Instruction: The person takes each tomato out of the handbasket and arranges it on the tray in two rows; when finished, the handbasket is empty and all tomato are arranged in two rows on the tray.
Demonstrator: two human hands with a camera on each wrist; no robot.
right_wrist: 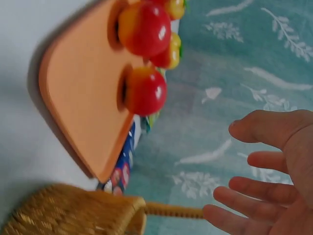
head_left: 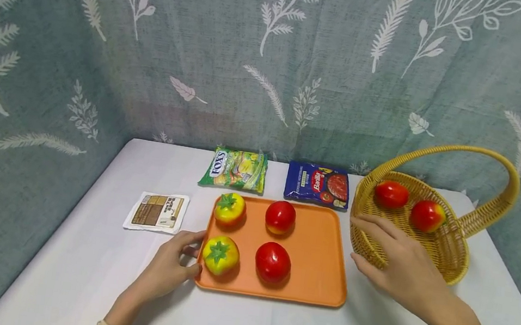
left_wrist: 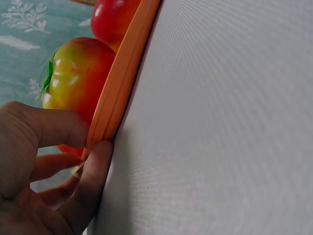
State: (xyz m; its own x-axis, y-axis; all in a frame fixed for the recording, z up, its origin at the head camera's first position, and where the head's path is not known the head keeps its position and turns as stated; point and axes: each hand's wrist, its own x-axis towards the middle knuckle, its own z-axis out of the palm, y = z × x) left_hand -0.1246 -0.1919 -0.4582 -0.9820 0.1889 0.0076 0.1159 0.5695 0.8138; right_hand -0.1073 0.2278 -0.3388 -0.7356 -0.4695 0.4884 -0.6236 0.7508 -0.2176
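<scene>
My left hand [head_left: 170, 266] is at the left edge of an orange tray [head_left: 318, 252], pinching its rim between thumb and fingers, as the left wrist view shows close up. On the tray's left side sit two yellow-red toy fruits with green leafy tops, a far one [head_left: 229, 209] and a near one [head_left: 221, 255]. Beside them lie two red toy fruits, a far one [head_left: 280, 217] and a near one [head_left: 273, 263]. My right hand [head_left: 405, 264] hovers, fingers spread and holding nothing, between the tray and a wicker basket [head_left: 462, 260], partly covering the basket's near left side.
Inside the basket lie a red oval fruit [head_left: 392, 194] and a red-yellow fruit [head_left: 427, 216]; its tall handle [head_left: 509, 190] arches rightward. Behind the tray are a green Fox's bag [head_left: 239, 171] and a blue Barilla pouch [head_left: 318, 185]. A white-brown packet [head_left: 157, 212] lies left.
</scene>
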